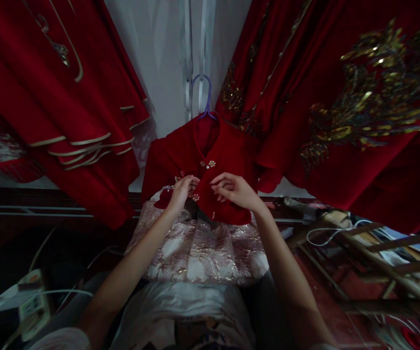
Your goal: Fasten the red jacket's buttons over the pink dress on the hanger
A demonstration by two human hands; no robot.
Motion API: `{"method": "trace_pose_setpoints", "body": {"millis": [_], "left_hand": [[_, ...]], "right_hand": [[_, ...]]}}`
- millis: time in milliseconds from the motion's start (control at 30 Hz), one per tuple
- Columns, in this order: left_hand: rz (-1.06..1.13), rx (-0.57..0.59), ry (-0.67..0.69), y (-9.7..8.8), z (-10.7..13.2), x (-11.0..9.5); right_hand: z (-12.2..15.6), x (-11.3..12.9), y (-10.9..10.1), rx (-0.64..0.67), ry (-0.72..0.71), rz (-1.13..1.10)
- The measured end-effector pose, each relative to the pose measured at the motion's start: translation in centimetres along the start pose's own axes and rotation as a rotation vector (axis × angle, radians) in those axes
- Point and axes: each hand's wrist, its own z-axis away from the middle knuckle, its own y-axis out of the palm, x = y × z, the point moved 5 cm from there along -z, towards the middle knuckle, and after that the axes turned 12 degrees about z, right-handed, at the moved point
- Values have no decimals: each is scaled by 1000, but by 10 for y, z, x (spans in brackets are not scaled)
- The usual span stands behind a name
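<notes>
A small red jacket (231, 150) with a stand-up collar hangs on a purple-blue hanger (209, 97). Pearl-like beaded fasteners (208, 165) run down its front. My left hand (182, 192) is at the jacket's front edge, fingers bent and closed on the red cloth by a lower fastener; its fingertips are partly hidden. Over the other front panel is my right hand (234, 189), its fingers loosely curved and apart, with nothing visible in them. Below the jacket spreads a pale pink-and-white brocade cloth (202, 253) with a shiny pattern, across my lap.
Red garments with pale piping (96, 112) hang on the left. More red cloth with gold sequin embroidery (381, 87) hangs on the right. A power strip (34, 304) with cables lies at lower left. A wooden rack (385, 272) holding various items stands at lower right.
</notes>
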Motion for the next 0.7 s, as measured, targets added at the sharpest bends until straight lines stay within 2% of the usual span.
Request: {"method": "trace_pose_setpoints", "body": {"millis": [100,267,367,433,533,700], "left_hand": [[-94,43,53,0,2,0],[-505,70,375,3,12,-15],[-767,-23,565,-1,18,-26],[-846,-124,650,-9,17,-29],[-810,-195,629,-26,7,-21],[-556,-135,518,-46,-10,-2]], "right_hand": [[-4,-4,23,-20,-36,182],[-11,-10,44,-97,-43,240],[-13,-13,41,-127,-35,237],[-13,-15,36,-144,-32,229],[-15,-17,29,-189,-36,222],[-24,-15,23,-321,-50,195]]}}
